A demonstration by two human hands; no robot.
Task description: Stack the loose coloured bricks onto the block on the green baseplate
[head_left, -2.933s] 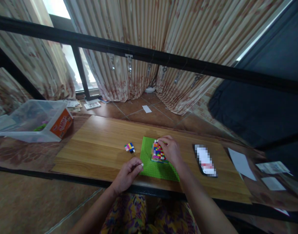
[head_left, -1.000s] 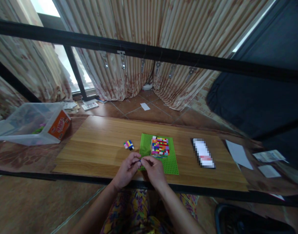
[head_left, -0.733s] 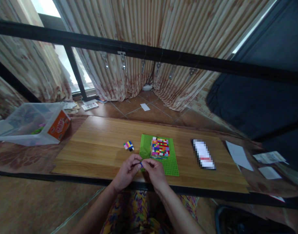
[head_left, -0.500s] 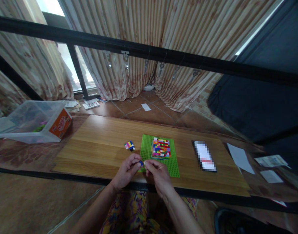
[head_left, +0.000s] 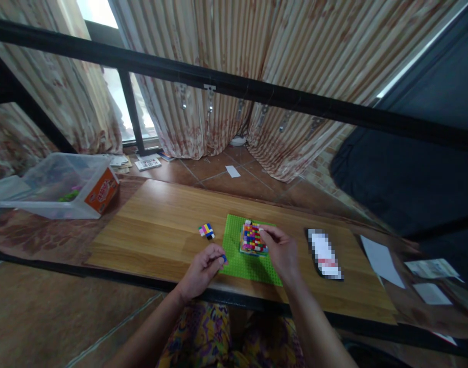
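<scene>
My left hand point(head_left: 204, 268) is closed in a pinch on a small blue toy brick point(head_left: 224, 259), just off the left front part of the green baseplate point(head_left: 232, 232). A block of stacked multicoloured toy bricks point(head_left: 252, 239) stands on the baseplate. Over that stack's right side is my right hand point(head_left: 282, 250), its thumb and forefinger pinched around a small white brick point(head_left: 261, 230). The fingers hide part of the stack, and I cannot tell whether the white brick touches it. Left of the baseplate lies a small flat cluster of coloured bricks point(head_left: 206, 230) on the wooden tabletop point(head_left: 161, 220).
A clear plastic bin point(head_left: 61, 189) with an orange label stands at the left, green and pink pieces inside. To the right lie a phone with a pixelated screen point(head_left: 325, 253) and paper sheets point(head_left: 381, 260). A black rail point(head_left: 226, 84) crosses beyond the table.
My right hand has moved from beside my left hand, up and right to the brick stack, carrying the white brick. My left hand still pinches the blue brick. The view has shifted slightly.
</scene>
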